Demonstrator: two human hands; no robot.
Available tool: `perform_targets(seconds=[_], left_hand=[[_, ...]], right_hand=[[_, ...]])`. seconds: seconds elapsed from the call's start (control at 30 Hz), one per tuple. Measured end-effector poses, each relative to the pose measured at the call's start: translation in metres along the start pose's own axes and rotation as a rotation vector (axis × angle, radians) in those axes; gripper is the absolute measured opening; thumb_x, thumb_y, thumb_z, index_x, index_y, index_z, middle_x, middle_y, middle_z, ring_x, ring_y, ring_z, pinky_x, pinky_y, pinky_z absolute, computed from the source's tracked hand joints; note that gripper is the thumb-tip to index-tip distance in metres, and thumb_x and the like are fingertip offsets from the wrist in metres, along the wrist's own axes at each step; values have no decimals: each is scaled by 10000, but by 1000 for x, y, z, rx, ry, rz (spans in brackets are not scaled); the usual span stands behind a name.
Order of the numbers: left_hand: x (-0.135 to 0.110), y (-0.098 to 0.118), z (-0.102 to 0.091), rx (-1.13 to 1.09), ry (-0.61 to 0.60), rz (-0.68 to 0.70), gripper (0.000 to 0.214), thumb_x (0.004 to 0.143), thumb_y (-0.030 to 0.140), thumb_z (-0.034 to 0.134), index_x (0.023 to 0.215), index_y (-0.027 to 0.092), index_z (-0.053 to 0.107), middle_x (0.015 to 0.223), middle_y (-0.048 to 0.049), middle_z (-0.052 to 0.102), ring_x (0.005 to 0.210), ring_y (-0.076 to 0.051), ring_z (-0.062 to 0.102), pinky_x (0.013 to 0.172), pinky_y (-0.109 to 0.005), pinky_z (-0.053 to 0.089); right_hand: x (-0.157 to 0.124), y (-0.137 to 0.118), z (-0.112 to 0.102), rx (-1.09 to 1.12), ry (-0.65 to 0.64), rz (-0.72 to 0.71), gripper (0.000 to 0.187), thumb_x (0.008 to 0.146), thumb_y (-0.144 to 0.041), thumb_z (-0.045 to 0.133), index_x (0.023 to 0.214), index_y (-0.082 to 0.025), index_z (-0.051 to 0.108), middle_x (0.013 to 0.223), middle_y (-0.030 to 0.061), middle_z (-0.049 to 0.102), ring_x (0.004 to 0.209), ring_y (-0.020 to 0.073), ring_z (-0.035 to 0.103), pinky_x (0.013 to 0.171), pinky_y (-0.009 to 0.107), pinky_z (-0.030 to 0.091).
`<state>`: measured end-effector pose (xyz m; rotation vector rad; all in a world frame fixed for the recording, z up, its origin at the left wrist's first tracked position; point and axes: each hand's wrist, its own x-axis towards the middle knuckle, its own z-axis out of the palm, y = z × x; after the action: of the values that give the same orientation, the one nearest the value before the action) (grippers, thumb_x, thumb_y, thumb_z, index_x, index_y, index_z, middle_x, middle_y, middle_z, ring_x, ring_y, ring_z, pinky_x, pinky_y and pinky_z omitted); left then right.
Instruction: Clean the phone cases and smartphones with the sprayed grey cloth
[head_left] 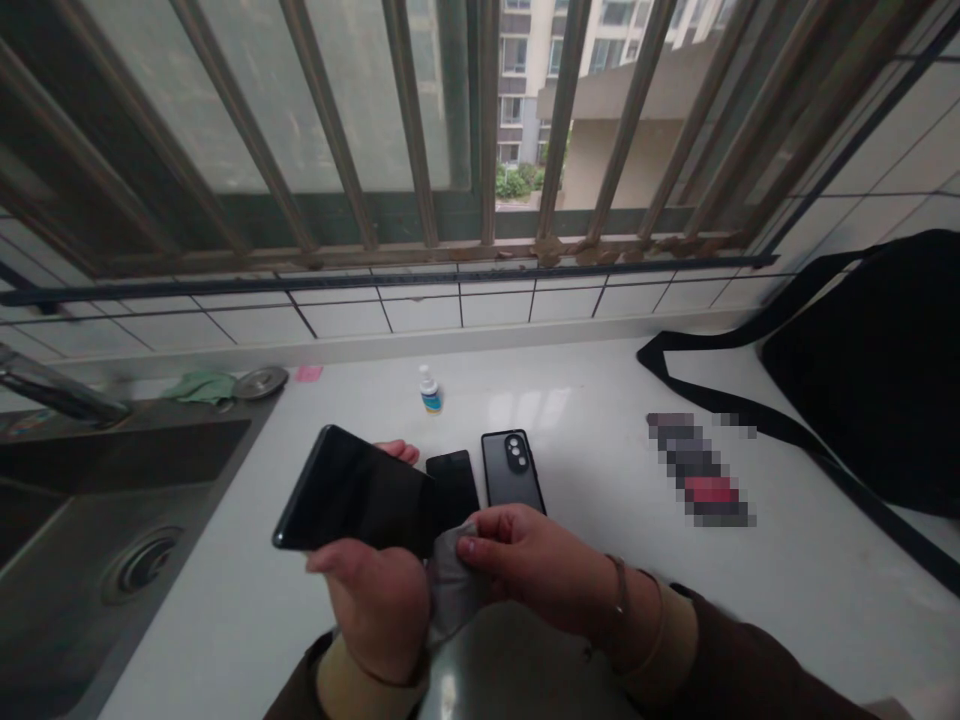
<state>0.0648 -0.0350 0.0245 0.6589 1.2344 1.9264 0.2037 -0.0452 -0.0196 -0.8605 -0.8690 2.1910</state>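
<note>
My left hand grips a black smartphone from below, with the thumb along its near edge and fingertips showing past the far edge. The phone's dark, glossy screen faces up. Between the thumb and fingers of my right hand is a grey cloth, pinched at its upper corner and hanging by the phone's right end. Whether the cloth touches the phone I cannot tell. Just beyond my hands lie a dark flat rectangular item, partly hidden by the phone, and a phone case with a camera cutout.
A small white bottle stands farther back on the white counter. At left is a sink with a faucet, a green cloth and a metal strainer. A black bag with straps lies right, near a blurred-out item.
</note>
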Motion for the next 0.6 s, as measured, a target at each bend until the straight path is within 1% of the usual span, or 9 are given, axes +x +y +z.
perform_targets(seconds=[0.07, 0.13, 0.23, 0.3, 0.33, 0.4, 0.47, 0.53, 0.6], left_hand=[[8, 3, 0, 35, 15, -107, 870, 1122, 599, 30, 1103, 167, 785, 1131, -117, 795, 1104, -219, 754, 1012, -306, 602], [17, 4, 2, -27, 49, -279, 787, 1125, 639, 165, 1135, 147, 779, 1100, -138, 808, 1039, -242, 782, 959, -351, 638], [26, 0, 5, -137, 51, -549, 732, 1121, 640, 260, 1198, 101, 749, 1046, -177, 817, 902, -261, 810, 870, -408, 675], [29, -4, 6, -138, -4, -712, 731, 1129, 612, 265, 1219, 63, 739, 1032, -209, 819, 859, -269, 817, 832, -413, 683], [28, -6, 5, -130, -47, -780, 745, 1128, 610, 266, 1216, 43, 741, 1039, -228, 819, 860, -277, 820, 825, -414, 685], [25, -8, 4, -112, -144, -881, 774, 1120, 628, 281, 1205, 20, 752, 1070, -253, 817, 886, -293, 825, 839, -417, 685], [21, -9, 2, -86, -234, -950, 769, 1112, 642, 313, 1215, 24, 760, 1109, -254, 817, 916, -299, 828, 859, -414, 681], [17, -10, 0, -57, -298, -993, 740, 1107, 647, 349, 1229, 46, 765, 1132, -240, 821, 924, -293, 830, 854, -396, 679], [16, -11, -1, -40, -341, -1023, 727, 1104, 651, 368, 1219, 58, 771, 1134, -231, 825, 913, -281, 830, 835, -370, 676]], right_hand=[[-3, -4, 0, -3, -32, 22, 439, 774, -506, 948, 931, -144, 755, 829, 6, 723, 714, 114, 678, 749, 272, 560], [-5, -10, -2, 32, -4, -12, 434, 764, -490, 952, 944, -145, 759, 833, 12, 725, 713, 123, 684, 744, 289, 573], [-2, -24, -11, 68, 149, -170, 422, 796, -502, 908, 993, -158, 762, 888, 38, 742, 758, 157, 695, 754, 329, 592], [2, -38, -24, 15, 296, -301, 411, 854, -512, 835, 1051, -161, 754, 991, 81, 762, 875, 203, 715, 819, 374, 597], [6, -46, -33, -41, 376, -354, 390, 879, -509, 797, 1057, -165, 746, 1011, 87, 762, 897, 210, 708, 829, 375, 588], [15, -65, -52, -277, 551, -449, 343, 939, -512, 692, 1028, -182, 719, 945, 53, 730, 830, 188, 655, 756, 332, 546], [28, -82, -68, -720, 674, -489, 336, 991, -504, 583, 910, -192, 679, 783, 0, 643, 709, 158, 557, 668, 288, 464], [46, -96, -78, -838, 688, -474, 311, 957, -443, 637, 765, -199, 626, 674, -35, 546, 654, 142, 472, 629, 272, 391], [66, -104, -80, -899, 662, -428, 297, 960, -393, 634, 738, -196, 623, 653, -41, 543, 633, 134, 469, 616, 262, 372]])
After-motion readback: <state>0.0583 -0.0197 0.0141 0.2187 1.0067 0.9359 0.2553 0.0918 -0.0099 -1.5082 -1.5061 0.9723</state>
